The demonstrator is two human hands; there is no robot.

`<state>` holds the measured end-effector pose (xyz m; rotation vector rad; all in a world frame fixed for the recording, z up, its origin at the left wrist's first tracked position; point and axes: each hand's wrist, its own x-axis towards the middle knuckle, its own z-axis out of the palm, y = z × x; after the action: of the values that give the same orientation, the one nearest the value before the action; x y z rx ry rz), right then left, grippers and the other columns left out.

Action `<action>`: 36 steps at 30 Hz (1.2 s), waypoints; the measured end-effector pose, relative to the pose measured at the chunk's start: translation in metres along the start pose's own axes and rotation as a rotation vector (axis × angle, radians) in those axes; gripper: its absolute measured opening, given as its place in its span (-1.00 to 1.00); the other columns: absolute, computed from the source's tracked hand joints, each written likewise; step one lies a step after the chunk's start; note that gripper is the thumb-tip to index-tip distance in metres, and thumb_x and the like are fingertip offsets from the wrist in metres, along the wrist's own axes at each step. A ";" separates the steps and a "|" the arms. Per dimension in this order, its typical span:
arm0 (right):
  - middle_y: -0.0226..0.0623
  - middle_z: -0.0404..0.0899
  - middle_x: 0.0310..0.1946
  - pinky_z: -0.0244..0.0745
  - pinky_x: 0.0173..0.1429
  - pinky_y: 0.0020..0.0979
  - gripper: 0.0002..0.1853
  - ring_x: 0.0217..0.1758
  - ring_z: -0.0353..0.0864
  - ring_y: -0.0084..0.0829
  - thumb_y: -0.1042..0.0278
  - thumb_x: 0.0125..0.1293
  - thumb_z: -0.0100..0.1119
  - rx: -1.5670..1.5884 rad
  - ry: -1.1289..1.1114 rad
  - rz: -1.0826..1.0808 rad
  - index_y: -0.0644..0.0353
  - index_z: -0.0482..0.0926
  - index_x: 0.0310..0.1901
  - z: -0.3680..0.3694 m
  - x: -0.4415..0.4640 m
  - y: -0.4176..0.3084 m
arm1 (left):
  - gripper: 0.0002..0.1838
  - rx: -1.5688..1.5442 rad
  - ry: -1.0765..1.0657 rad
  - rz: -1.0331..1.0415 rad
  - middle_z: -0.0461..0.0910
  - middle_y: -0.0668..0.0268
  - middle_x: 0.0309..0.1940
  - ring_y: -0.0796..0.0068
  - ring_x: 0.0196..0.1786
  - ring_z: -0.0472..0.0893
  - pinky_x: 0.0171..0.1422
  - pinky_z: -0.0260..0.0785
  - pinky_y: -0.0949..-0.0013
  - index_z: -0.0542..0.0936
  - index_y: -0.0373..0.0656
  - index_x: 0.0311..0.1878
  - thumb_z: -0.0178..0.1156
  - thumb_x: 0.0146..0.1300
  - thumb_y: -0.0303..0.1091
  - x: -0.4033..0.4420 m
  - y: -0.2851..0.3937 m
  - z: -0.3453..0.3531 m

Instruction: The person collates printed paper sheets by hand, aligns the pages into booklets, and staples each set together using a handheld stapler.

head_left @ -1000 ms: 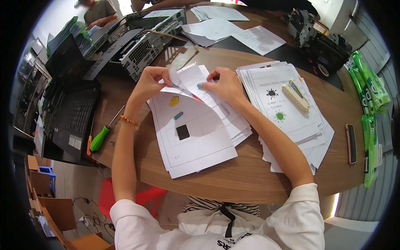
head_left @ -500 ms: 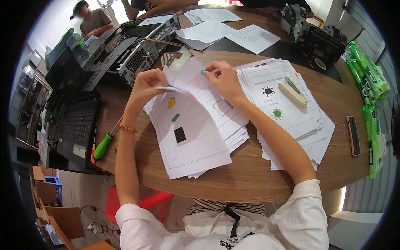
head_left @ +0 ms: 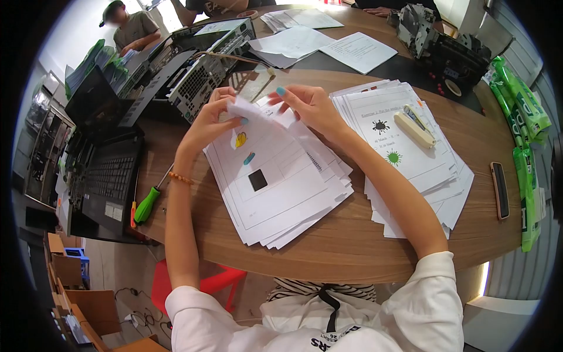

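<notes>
A stack of printed sheets (head_left: 275,205) lies on the table in front of me, its top page showing small coloured pictures and a black square. At the stack's upper left, my left hand (head_left: 210,124) is closed on a curled-up sheet of paper (head_left: 251,110), thumb on the near side. My right hand (head_left: 311,108) is at the top edge, its bent fingers closed on the raised paper; motion blurs the fingertips. To the right is a second pile of sheets (head_left: 419,170), with a cream stapler (head_left: 414,130) resting on it.
A phone (head_left: 499,190) lies at the right, beside green packages (head_left: 525,176). On the left are a laptop (head_left: 108,176), a green screwdriver (head_left: 146,205) and an open computer case (head_left: 205,70). Loose papers (head_left: 358,54) and a dismantled black device (head_left: 448,58) are farther back. Other people are across the table.
The top sheet's lower part, lifted before, now lies flatter on the stack. The paper's top end is curled up between my hands, and my right hand has shifted slightly left.
</notes>
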<state>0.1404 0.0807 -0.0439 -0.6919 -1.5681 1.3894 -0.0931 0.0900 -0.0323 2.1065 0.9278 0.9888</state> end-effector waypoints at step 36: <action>-0.29 0.55 -0.51 0.40 -0.33 -0.45 -0.68 -0.47 0.51 -0.40 0.07 0.03 0.24 -0.716 0.355 -0.192 0.20 0.64 -0.37 -0.006 0.003 0.027 | -0.87 -0.442 -0.044 -0.168 0.47 0.50 -0.52 0.76 -0.40 0.44 -0.24 0.29 0.63 0.48 -0.18 -0.52 0.25 -0.07 -0.58 -0.011 -0.011 -0.023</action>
<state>0.1404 0.0919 -0.0698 -1.1020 -1.7721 0.4993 -0.1211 0.0927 -0.0330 1.6480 0.7670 0.9547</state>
